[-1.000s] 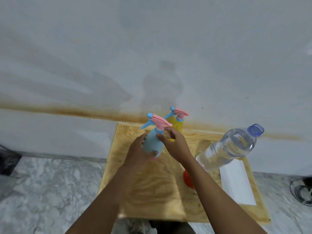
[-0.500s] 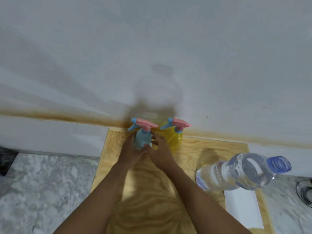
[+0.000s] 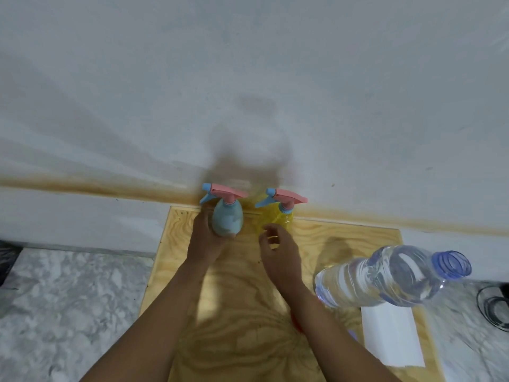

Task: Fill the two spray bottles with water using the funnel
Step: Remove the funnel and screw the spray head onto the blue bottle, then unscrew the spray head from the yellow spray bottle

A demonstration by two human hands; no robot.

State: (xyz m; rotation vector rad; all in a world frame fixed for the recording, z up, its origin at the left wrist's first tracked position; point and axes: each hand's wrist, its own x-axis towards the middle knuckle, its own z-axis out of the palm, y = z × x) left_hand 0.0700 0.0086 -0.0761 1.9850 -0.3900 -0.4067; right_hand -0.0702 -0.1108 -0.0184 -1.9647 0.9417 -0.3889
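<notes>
A blue spray bottle (image 3: 228,219) with a pink trigger head stands at the far edge of the wooden board (image 3: 176,260), against the wall. My left hand (image 3: 205,238) grips its body from the left and below. Beside it on the right stands a yellow spray bottle (image 3: 281,219) with a pink trigger head. My right hand (image 3: 278,252) hovers just in front of the yellow bottle, fingers loosely curled, holding nothing. A clear water bottle (image 3: 391,274) with an open blue neck stands at the right. A sliver of the orange funnel (image 3: 296,323) peeks out beside my right forearm.
A white sheet (image 3: 391,334) lies on the board's right side, behind the water bottle. The board rests on a marbled grey floor (image 3: 68,299) against a white wall. A black round object (image 3: 495,307) sits at the far right edge.
The blue bottle has been carried back to the wall and set beside the yellow one. My right hand has come off the blue bottle and shifted right, in front of the yellow bottle.
</notes>
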